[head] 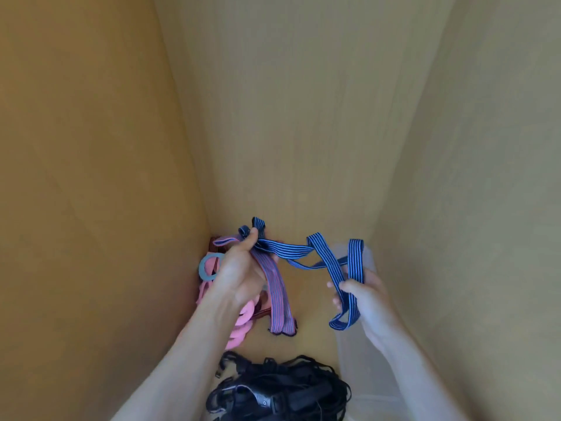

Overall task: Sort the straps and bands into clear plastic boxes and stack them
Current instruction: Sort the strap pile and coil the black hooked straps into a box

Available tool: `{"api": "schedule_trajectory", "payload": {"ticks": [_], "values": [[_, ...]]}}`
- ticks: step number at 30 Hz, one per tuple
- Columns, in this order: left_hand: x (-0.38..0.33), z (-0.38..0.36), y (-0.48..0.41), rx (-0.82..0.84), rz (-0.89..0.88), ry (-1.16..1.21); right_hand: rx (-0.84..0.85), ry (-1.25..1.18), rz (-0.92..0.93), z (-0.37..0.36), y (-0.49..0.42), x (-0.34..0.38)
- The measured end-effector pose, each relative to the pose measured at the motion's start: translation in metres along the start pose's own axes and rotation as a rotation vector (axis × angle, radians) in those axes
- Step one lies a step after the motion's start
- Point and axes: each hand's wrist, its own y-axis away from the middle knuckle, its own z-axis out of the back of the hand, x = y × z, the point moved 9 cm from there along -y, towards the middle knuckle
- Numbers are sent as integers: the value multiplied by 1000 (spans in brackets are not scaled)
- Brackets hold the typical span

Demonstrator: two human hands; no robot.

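Observation:
A long blue striped elastic band (pixel 321 253) stretches between my two hands above a yellow wooden surface. My left hand (pixel 239 271) pinches one bunched end of it, and a red-and-blue striped band (pixel 277 296) hangs down from the same grip. My right hand (pixel 364 302) grips the other loops of the blue band, which dangle below the fingers. A clear plastic box (pixel 364 360) sits under my right hand, hard to see. Pink rings and bands (pixel 239 326) with a grey-blue ring (pixel 205 267) lie behind my left wrist.
A tangle of black straps with buckles (pixel 279 387) lies at the near edge between my forearms. Yellow wooden walls (pixel 91 177) close in on the left, back and right, forming a narrow corner.

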Motion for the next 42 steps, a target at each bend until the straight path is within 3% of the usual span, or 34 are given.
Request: {"api": "schedule_trajectory", "payload": {"ticks": [8,14,18,23,28,36,42], "values": [[-75,-43,-20,67,-246,-214,14,19,-78,12,9,-29],[-108,-51,-35,24,-342,-307,60,-423,-253,14,17,-54],[-109,-62,-37,72,-344,-301,-5,-182,-248,19,13,-62],[-93,-97,-22,271,-278,-374,-88,145,-225,28,5,-57],[-79,-126,-9,359,-234,-431,-85,306,-71,11,-8,-12],[-74,-160,12,495,-212,-534,4,207,341,-47,-23,122],[-76,-167,15,531,-217,-521,-7,227,401,-86,-49,163]]}}
